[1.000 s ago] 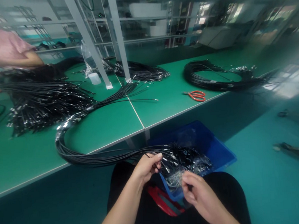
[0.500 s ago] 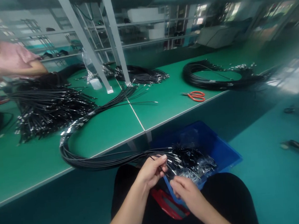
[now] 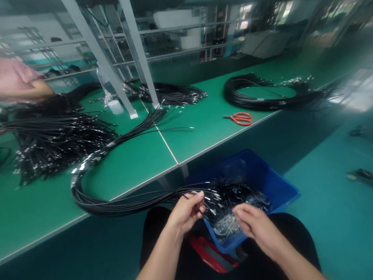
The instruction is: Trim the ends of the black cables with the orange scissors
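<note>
The left hand (image 3: 188,211) is nearly closed, thumb laid over bent fingers, gripping a thin black cable (image 3: 202,213); the short length showing past its fingers slants down and to the right, towards the near rim of the blue bin (image 3: 277,191). The right hand (image 3: 252,221) is above the bin's near right part, apart from the left; its fingers are curled inward with the thumb close to the index; whether the tips meet, or pinch something fine, I cannot tell.

Just behind the left hand runs the bundle (image 3: 127,205); its near stretch lies almost level, long axis left to right, pale tips pointing right over the bin; at the left it bends back in a wide U onto the green table (image 3: 136,164), its other ends pointing up and right, one stray strand stretched out to the right. Clear and dark bits (image 3: 226,226) lie in the bin; orange-handled snips (image 3: 241,118) rest near the table's edge, blades to the left; a coil (image 3: 255,103) lies just beyond them.
</note>
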### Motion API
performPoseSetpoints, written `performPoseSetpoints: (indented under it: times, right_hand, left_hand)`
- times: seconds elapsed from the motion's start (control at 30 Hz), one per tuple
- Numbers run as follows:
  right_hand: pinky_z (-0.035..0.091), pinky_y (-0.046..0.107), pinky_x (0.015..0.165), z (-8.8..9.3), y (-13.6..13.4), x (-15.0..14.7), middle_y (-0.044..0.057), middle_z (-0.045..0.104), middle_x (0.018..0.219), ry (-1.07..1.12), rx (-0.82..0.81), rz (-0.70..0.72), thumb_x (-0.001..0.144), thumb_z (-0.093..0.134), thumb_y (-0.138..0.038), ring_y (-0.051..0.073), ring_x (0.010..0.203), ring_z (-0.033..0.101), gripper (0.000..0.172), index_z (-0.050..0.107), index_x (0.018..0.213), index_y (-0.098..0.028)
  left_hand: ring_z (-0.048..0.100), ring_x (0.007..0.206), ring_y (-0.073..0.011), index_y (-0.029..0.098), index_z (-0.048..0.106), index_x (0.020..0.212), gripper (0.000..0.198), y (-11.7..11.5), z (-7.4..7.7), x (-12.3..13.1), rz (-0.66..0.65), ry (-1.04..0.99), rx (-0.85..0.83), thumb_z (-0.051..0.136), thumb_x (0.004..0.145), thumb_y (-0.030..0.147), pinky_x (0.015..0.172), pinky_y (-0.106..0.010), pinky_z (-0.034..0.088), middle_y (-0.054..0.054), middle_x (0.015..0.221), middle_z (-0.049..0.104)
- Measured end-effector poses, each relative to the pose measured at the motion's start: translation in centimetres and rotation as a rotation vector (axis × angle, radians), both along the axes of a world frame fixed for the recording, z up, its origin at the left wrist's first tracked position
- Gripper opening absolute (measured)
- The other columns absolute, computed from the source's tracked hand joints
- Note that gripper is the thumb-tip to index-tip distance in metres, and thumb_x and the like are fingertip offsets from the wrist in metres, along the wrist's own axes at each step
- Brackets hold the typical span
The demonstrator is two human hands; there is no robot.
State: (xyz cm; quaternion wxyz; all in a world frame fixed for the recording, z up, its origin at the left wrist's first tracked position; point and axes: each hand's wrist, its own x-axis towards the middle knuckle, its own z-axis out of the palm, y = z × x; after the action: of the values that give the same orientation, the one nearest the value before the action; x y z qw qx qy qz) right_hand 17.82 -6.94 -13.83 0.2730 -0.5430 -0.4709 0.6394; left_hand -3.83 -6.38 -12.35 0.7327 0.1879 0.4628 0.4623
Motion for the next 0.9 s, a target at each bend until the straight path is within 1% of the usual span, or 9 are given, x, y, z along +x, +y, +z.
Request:
performPoseSetpoints:
  times: [0.07, 0.1, 0.2, 0.27, 0.37, 0.47, 0.63, 0.77, 0.9]
  right_hand:
    - [0.041, 0.038, 0.068, -0.9, 2.3, 0.4, 0.007, 0.056, 0.085, -0.135, 0.122, -0.024, 0.072, 0.056, -0.033, 0.025, 0.078, 0.054, 0.024, 0.058, 0.091, -0.02]
    - [0.036, 0.045, 0.084, -1.1, 3.3, 0.4, 0.013, 0.054, 0.104, -0.199, 0.19, -0.035, 0.069, 0.058, -0.03, 0.032, 0.101, 0.049, 0.03, 0.059, 0.097, -0.019]
    - [0.0, 0.053, 0.104, -0.6, 5.2, -0.3, 0.02, 0.031, 0.139, -0.329, 0.349, -0.011, 0.071, 0.056, -0.027, 0.035, 0.134, 0.003, 0.044, 0.056, 0.112, -0.012]
    - [-0.002, 0.048, 0.106, 0.7, 5.4, -1.2, 0.019, 0.03, 0.143, -0.332, 0.423, 0.095, 0.074, 0.053, -0.031, 0.03, 0.136, 0.003, 0.049, 0.054, 0.12, -0.011]
    - [0.015, 0.041, 0.108, 2.6, 4.3, -2.9, 0.009, 0.04, 0.141, -0.261, 0.497, 0.354, 0.068, 0.064, -0.032, 0.026, 0.133, 0.027, 0.062, 0.05, 0.128, -0.024]
    - [0.006, 0.045, 0.109, 2.9, 3.0, -4.8, 0.007, 0.041, 0.142, -0.312, 0.562, 0.594, 0.05, 0.074, -0.018, 0.031, 0.133, 0.026, 0.091, 0.04, 0.135, -0.027]
    - [0.04, 0.037, 0.088, 1.4, 2.7, -6.6, 0.013, 0.062, 0.118, -0.367, 0.551, 0.566, 0.068, 0.054, -0.014, 0.028, 0.104, 0.058, 0.055, 0.055, 0.123, -0.021]
    - [0.042, 0.034, 0.08, 1.6, 2.9, -5.6, 0.008, 0.068, 0.095, -0.376, 0.512, 0.535, 0.077, 0.047, -0.018, 0.025, 0.089, 0.062, 0.028, 0.065, 0.097, -0.024]
    - [0.04, 0.035, 0.081, 3.3, 2.6, -4.1, 0.008, 0.065, 0.099, -0.353, 0.462, 0.506, 0.084, 0.04, -0.023, 0.026, 0.092, 0.059, 0.029, 0.061, 0.105, -0.022]
  left_hand:
    - [0.048, 0.043, -0.0052, 0.012, 0.055, 0.068, 0.02, -0.4, 0.3, 0.2, -0.005, 0.004, 0.0, 0.062, 0.082, 0.025, 0.036, -0.015, 0.035, 0.006, 0.053, 0.05]
    - [0.048, 0.042, -0.0056, 0.012, 0.055, 0.065, 0.022, -0.7, 0.4, 0.3, -0.004, 0.009, 0.0, 0.066, 0.078, 0.027, 0.035, -0.015, 0.033, 0.006, 0.05, 0.049]
    - [0.046, 0.038, -0.0067, 0.013, 0.054, 0.06, 0.029, -1.3, 0.6, 0.7, 0.005, 0.038, 0.003, 0.075, 0.065, 0.033, 0.034, -0.015, 0.031, 0.004, 0.043, 0.05]
    - [0.045, 0.037, -0.0073, 0.013, 0.054, 0.059, 0.031, -1.6, 0.5, 0.8, 0.007, 0.064, 0.003, 0.075, 0.063, 0.036, 0.034, -0.017, 0.03, 0.003, 0.042, 0.05]
    - [0.045, 0.037, -0.0082, 0.014, 0.054, 0.06, 0.031, -1.9, 0.4, 1.2, 0.016, 0.115, 0.008, 0.074, 0.062, 0.038, 0.036, -0.018, 0.032, 0.003, 0.042, 0.05]
    - [0.047, 0.042, -0.0089, 0.015, 0.057, 0.065, 0.03, -1.7, 0.3, 1.7, 0.023, 0.192, 0.046, 0.07, 0.063, 0.041, 0.04, -0.019, 0.033, 0.002, 0.049, 0.051]
    - [0.054, 0.059, -0.0151, 0.015, 0.065, 0.073, 0.027, -2.0, 0.8, 2.4, -0.05, 0.406, 0.167, 0.074, 0.06, 0.037, 0.056, -0.026, 0.041, -0.003, 0.063, 0.06]
    - [0.056, 0.07, -0.0173, 0.019, 0.068, 0.087, 0.043, -5.0, 1.6, 0.5, -0.15, 0.582, 0.16, 0.082, 0.047, 0.027, 0.065, -0.027, 0.041, -0.001, 0.08, 0.066]
    - [0.057, 0.06, -0.0195, 0.017, 0.066, 0.065, 0.027, -8.1, 0.8, -4.0, -0.173, 0.738, -0.007, 0.082, 0.044, 0.022, 0.063, -0.03, 0.04, 0.002, 0.054, 0.059]
